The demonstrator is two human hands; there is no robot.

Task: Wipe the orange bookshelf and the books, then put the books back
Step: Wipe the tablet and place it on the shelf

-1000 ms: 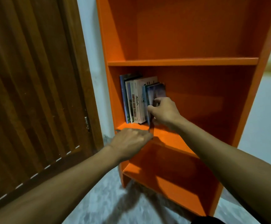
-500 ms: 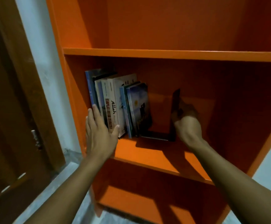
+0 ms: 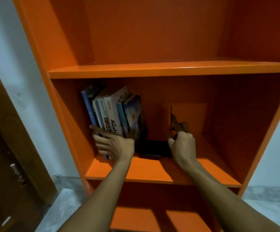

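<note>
The orange bookshelf [image 3: 152, 71] fills the view. Several books [image 3: 112, 113] stand in a row at the left end of its middle shelf, leaning a little to the left. My left hand [image 3: 114, 144] grips the row low down, fingers across the spines and thumb on the rightmost cover. A black L-shaped bookend [image 3: 156, 148] stands to the right of the books, its foot flat on the shelf and its thin plate upright. My right hand [image 3: 182, 141] holds that upright plate.
The shelf above the books holds nothing. A brown wooden door [image 3: 10, 156] with a latch stands to the left, beyond a pale wall strip [image 3: 19, 81]. Grey floor [image 3: 64, 198] shows below the shelf.
My left hand went from lying flat beside the books to gripping the row. The right hand stays on the bookend plate. The camera has moved closer.
</note>
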